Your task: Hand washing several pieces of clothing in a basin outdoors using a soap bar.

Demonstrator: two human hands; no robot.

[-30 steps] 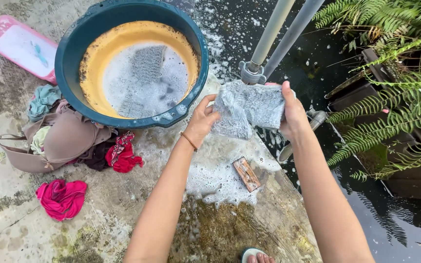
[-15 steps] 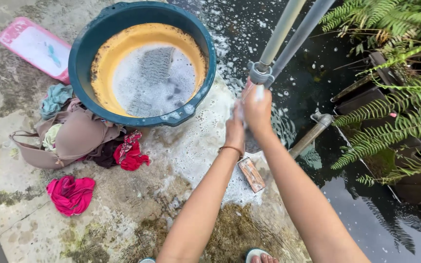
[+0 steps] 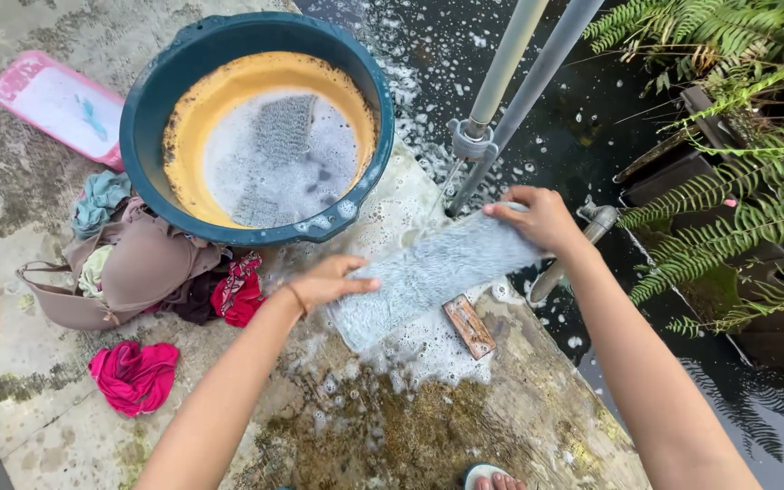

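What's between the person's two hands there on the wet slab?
In the head view, a grey fuzzy cloth stretches from the left hand to the right hand, spread over the soapy concrete slab. Each hand grips one end.

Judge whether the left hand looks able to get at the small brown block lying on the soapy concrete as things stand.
Probably yes: the left hand grips the grey cloth close to the brown block, with only foam between; it would have to let go first.
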